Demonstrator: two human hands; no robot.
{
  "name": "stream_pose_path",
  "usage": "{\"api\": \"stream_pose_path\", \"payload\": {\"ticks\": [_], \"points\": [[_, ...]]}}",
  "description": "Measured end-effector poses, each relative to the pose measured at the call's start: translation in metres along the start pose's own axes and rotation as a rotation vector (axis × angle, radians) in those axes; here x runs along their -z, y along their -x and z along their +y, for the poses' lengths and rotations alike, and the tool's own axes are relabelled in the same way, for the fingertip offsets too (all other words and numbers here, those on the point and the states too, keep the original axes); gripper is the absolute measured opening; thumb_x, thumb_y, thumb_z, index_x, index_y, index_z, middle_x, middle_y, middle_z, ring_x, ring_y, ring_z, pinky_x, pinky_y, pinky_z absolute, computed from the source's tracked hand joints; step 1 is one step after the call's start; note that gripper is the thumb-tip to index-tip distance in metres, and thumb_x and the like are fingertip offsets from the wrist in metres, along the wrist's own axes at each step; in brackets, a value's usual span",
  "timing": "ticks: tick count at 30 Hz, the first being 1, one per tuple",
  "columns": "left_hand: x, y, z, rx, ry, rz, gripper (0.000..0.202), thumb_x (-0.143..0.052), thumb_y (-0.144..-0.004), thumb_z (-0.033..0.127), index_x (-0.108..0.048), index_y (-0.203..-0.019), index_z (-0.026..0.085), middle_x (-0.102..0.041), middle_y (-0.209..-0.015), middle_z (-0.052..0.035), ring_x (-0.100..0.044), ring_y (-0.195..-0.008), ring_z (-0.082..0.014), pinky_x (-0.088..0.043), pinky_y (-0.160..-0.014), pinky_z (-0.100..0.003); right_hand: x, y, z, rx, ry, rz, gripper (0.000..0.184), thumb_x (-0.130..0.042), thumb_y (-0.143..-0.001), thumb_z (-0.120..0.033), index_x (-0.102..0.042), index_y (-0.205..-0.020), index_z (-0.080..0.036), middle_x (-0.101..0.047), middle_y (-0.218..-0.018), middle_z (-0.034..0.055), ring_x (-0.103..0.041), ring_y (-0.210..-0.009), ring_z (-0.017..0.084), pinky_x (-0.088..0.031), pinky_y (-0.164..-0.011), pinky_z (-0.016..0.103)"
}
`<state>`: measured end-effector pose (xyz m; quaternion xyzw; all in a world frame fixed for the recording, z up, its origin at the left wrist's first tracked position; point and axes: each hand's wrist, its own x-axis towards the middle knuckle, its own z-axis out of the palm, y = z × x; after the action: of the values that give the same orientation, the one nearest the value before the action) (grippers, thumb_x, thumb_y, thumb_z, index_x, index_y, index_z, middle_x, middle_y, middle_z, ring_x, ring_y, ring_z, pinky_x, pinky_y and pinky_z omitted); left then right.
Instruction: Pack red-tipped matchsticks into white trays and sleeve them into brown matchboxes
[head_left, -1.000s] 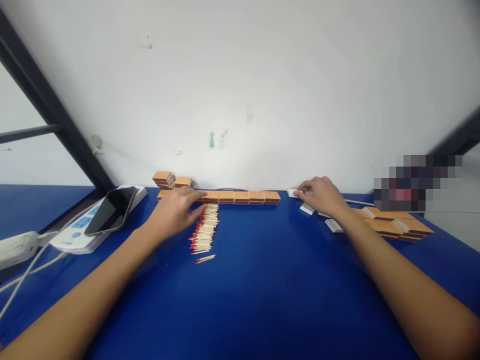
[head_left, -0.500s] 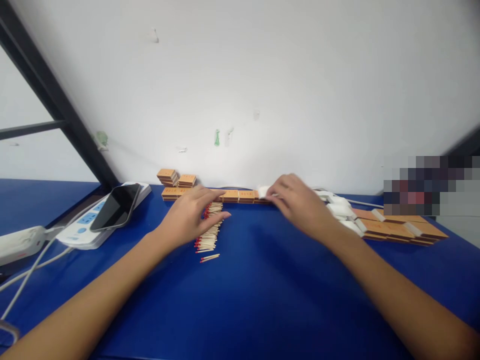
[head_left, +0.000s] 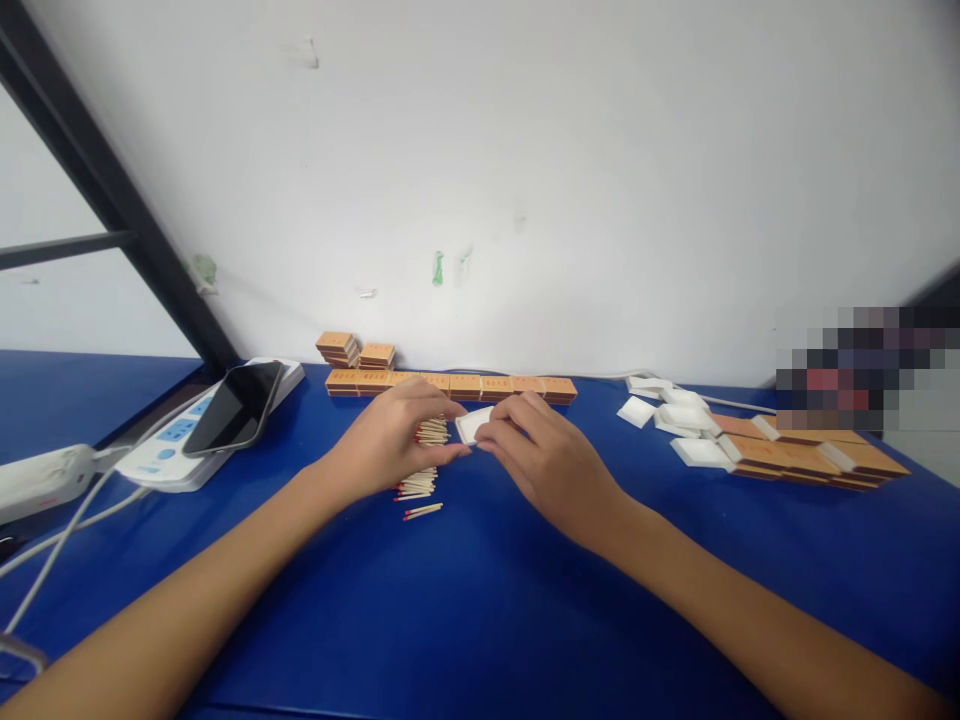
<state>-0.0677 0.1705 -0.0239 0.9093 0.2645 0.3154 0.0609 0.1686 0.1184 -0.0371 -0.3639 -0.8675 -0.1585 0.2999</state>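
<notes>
Currently the right hand [head_left: 551, 460] grips a small white rectangular card tray [head_left: 474, 425] by its right end, thumb and fingers closed on it; hollow side seems to face up. An end hold, I judge, because it leaves the left end uncovered.

Left hand [head_left: 397, 435]: thumb and forefinger parted in a C, tips just beside the tray's left end; cannot tell if they touch it. The tray sits between the two hands, so both can reach it.

Under and below the left hand, a band of pale wooden red-headed matches [head_left: 416, 487], mostly lying side by side, heads left, likely so they can be gathered together. Two lie slightly apart at the near end.

Beyond the hands, a straight row of orange-topped matchboxes [head_left: 495, 388], perhaps lined up to save room; two small stacks of orange boxes [head_left: 337, 345] behind its left part.

Farther right, a loose heap of white card trays [head_left: 686, 415] beside stacked orange box pieces [head_left: 795, 455], near the right arm's side. Far left, a black-screened phone [head_left: 236, 405] rests on a white power strip [head_left: 165, 465]
</notes>
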Motion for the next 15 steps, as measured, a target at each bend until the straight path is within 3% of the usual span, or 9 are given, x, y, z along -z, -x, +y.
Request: {"api": "stream_pose_path", "payload": {"ticks": [3, 6, 9, 15], "points": [[0.001, -0.001, -0.005, 0.077, 0.002, 0.035, 0.031, -0.080, -0.089, 0.031, -0.073, -0.117, 0.019, -0.073, -0.110, -0.0084, -0.066, -0.102, -0.0243, -0.054, -0.091, -0.040, -0.004, 0.004, -0.014, -0.095, -0.165, 0.096, 0.012, -0.057, -0.104, -0.018, -0.068, -0.105, -0.015, -0.063, -0.100, 0.0099, -0.060, -0.091, 0.021, -0.052, -0.082, 0.035], [0.002, -0.001, -0.013, 0.108, -0.044, 0.069, 0.026, -0.078, -0.089, 0.025, -0.072, -0.114, 0.019, -0.073, -0.111, -0.0078, -0.066, -0.103, -0.0239, -0.054, -0.092, -0.041, -0.011, 0.008, -0.032, -0.174, -0.418, -0.058, 0.001, -0.070, -0.096, -0.018, -0.069, -0.096, -0.018, -0.061, -0.095, 0.0043, -0.061, -0.086, 0.017, -0.051, -0.078, 0.032], [0.001, 0.001, -0.019, 0.101, -0.096, 0.065, 0.026, -0.077, -0.089, 0.023, -0.072, -0.115, 0.019, -0.073, -0.111, -0.0075, -0.066, -0.104, -0.0239, -0.054, -0.092, -0.041, -0.021, 0.011, -0.045, -0.206, -0.552, -0.222, 0.010, -0.079, -0.090, -0.019, -0.070, -0.095, -0.018, -0.062, -0.096, 0.0029, -0.061, -0.089, 0.018, -0.050, -0.078, 0.031], [0.000, 0.003, -0.020, 0.037, -0.178, 0.060, 0.031, -0.076, -0.090, 0.021, -0.070, -0.120, 0.015, -0.071, -0.114, -0.0114, -0.064, -0.104, -0.0256, -0.055, -0.090, -0.042, -0.029, 0.007, -0.052, -0.227, -0.540, -0.254, 0.011, -0.076, -0.091, -0.016, -0.065, -0.092, -0.016, -0.064, -0.099, 0.0045, -0.060, -0.096, 0.020, -0.049, -0.085, 0.035]]}}
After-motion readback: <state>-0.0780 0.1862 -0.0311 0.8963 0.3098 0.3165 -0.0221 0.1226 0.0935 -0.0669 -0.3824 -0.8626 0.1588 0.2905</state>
